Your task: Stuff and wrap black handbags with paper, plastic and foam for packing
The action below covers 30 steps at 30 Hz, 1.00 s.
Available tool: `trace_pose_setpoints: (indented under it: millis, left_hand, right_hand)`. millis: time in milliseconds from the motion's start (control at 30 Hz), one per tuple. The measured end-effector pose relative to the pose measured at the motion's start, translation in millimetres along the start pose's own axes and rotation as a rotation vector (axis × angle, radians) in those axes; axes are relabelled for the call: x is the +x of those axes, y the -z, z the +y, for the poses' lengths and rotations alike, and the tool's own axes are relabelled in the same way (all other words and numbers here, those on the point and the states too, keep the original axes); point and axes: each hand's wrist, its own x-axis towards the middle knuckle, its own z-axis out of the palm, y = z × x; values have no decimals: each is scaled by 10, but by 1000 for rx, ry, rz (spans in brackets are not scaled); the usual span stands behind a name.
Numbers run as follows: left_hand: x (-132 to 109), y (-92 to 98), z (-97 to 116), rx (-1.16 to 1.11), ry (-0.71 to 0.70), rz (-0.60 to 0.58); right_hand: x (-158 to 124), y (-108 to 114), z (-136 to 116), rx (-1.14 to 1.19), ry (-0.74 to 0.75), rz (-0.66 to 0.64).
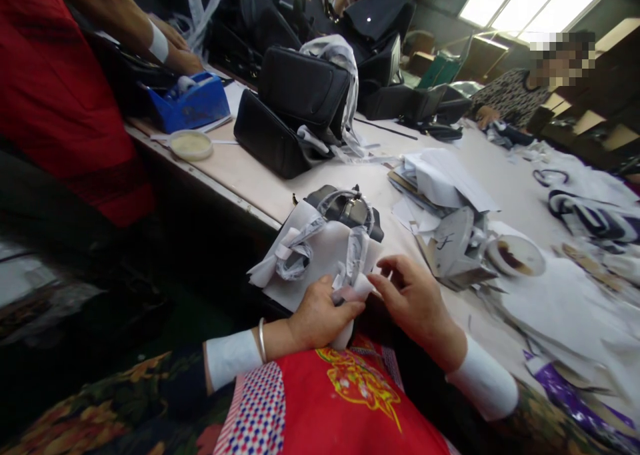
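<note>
A black handbag [345, 210], partly covered by a white paper sheet [325, 248], lies at the near edge of the table in front of me. Its handles are wound in white wrapping paper [295, 252]. My left hand [320, 315] is closed around a strip of that white wrapping at the bag's lower end. My right hand [415, 298] sits just to its right, fingers curled, pinching the same paper strip [357, 288]. Both wrists wear white sleeve covers.
Two larger black bags [295, 108] lie mid-table. A blue tape dispenser [193, 102] and a round dish [191, 144] sit at the left beside a person in red [55, 88]. Paper piles [440, 185] and a small dish [515, 255] lie right. Another person [515, 95] sits far right.
</note>
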Motion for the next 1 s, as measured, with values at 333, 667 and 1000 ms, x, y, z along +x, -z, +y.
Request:
trace_pose_setpoints:
  millis: [333,667,1000]
  left_hand:
    - [-1,-65,-55,211,-197,3]
    - [-25,-4,-71,431,-435,-2]
    - [7,-8,-105,284,-370,61]
  right_hand:
    - [-54,-357,-93,211,-529,-195]
    - [34,-365,-139,85,-249,-214]
    - [-28,-325,35,295,-52,-321]
